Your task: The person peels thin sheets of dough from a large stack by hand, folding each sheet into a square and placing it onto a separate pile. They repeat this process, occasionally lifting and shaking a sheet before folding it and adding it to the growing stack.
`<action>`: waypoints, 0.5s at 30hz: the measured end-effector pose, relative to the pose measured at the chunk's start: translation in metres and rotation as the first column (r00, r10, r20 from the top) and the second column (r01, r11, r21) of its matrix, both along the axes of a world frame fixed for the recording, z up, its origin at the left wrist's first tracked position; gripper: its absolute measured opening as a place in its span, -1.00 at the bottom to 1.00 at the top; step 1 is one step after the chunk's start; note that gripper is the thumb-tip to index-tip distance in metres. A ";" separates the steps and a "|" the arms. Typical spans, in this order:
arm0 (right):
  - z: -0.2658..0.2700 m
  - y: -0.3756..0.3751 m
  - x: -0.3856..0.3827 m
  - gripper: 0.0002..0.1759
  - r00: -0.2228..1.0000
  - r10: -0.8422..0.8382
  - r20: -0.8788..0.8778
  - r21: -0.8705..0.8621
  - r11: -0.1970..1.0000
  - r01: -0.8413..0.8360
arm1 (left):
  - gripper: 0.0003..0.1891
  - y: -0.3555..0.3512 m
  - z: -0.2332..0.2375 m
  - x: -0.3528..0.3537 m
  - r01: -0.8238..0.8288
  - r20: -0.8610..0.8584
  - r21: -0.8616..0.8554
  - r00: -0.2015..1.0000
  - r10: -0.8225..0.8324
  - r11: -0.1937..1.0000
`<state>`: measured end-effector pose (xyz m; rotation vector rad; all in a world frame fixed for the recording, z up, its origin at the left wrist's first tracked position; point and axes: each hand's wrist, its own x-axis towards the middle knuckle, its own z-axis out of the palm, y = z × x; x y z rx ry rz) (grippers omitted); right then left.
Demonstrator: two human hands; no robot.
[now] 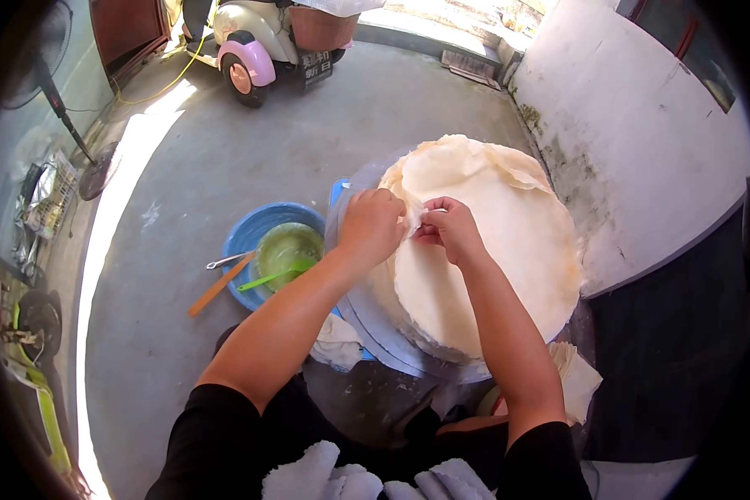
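Note:
A tall stack of thin, round, pale wrapper sheets (508, 250) lies on a grey round board (362, 312). Over the stack's left edge, my left hand (373, 222) is closed, its fingertips at a small raised flap of a thin sheet (412, 215). My right hand (451, 230) pinches the same flap from the other side, thumb and fingers together. The rest of the sheets lie loosely layered, with wrinkled, ragged edges at the back. My left hand's fingers are partly hidden by its back.
Left of the stack, a blue basin (246, 229) holds a green bowl (287, 242), a green spoon (275, 273) and a wooden stick (221, 286). A white cloth (337, 342) lies in front. Beyond stand a scooter (258, 50) and a fan (62, 108); a white wall (625, 142) rises on the right.

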<state>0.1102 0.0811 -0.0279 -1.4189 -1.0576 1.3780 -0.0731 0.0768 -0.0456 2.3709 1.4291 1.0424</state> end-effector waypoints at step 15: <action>-0.017 -0.005 0.017 -0.69 0.944 -0.108 -0.312 -0.085 0.993 0.086 | -0.59 -0.016 0.004 -0.014 0.140 -0.211 -0.300 0.955 -0.209 0.944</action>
